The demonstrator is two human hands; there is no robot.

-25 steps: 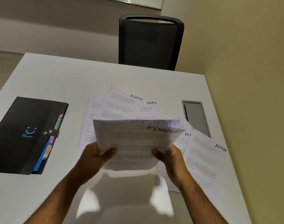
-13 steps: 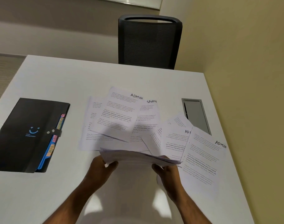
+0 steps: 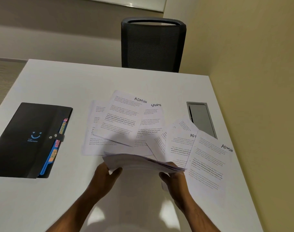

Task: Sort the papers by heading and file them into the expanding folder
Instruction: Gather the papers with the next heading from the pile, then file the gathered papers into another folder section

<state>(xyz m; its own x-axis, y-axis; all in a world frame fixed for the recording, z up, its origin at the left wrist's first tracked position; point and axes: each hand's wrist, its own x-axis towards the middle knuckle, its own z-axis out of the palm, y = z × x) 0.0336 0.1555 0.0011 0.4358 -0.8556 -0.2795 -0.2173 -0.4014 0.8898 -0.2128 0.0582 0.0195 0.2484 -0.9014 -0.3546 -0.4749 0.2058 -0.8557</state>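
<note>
Stack (image 3: 143, 162) lowered flat; folder (image 3: 30, 139) seemingly closed.

My single head-worn view looks forward and down, close over the white table (image 3: 59, 84); chair (image 3: 153, 46) at twelve o'clock.

Sheets (image 3: 122, 118) — ADMIN, SPORTS; tab (image 3: 53, 154) — HR
</note>
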